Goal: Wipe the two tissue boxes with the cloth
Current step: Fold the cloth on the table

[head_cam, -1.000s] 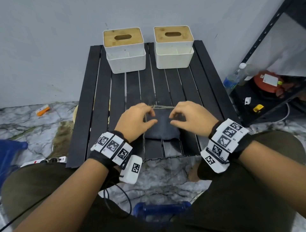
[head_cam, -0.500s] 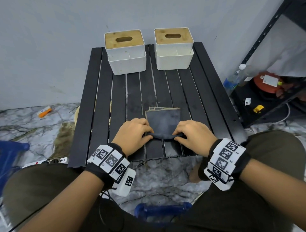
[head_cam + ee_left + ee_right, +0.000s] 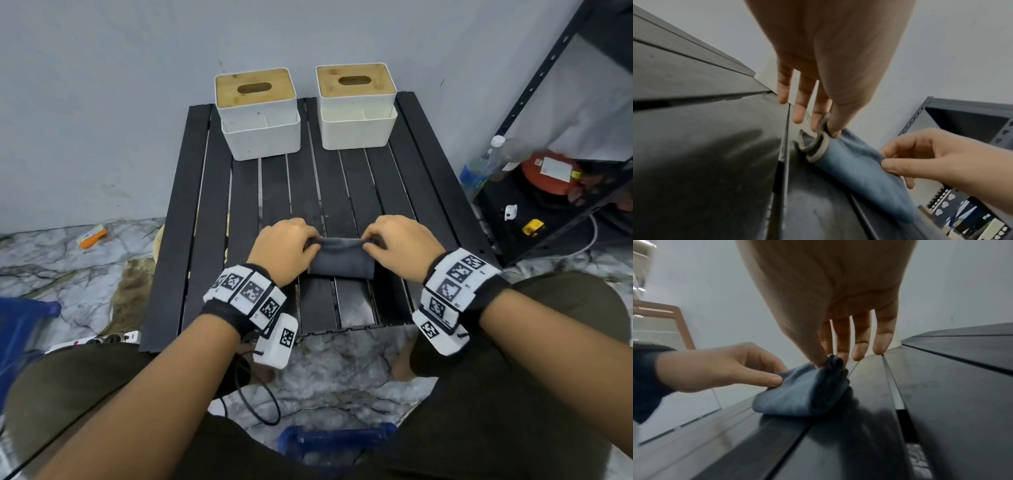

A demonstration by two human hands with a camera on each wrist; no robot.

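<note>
Two white tissue boxes with wooden lids stand at the table's far edge, the left box [image 3: 258,114] and the right box [image 3: 356,104]. A folded blue-grey cloth [image 3: 339,258] lies on the near middle of the black slatted table [image 3: 202,219]. My left hand [image 3: 286,248] pinches the cloth's left end between thumb and forefinger, and my right hand [image 3: 399,243] pinches its right end. The left wrist view shows the cloth [image 3: 857,165] and its tan hem loop under my left hand [image 3: 830,128]. From the right wrist, my right hand [image 3: 830,361] is seen pinching the cloth [image 3: 803,392].
A grey wall stands right behind the boxes. To the right is a black metal shelf [image 3: 534,219] with a plastic bottle [image 3: 479,168] and a red container [image 3: 551,174]. An orange item [image 3: 92,238] and a power strip [image 3: 96,341] lie on the marble floor at left.
Both hands lifted the cloth's near edge and carried it away from me, folding the cloth over into a narrower band. The head view shifted slightly.
</note>
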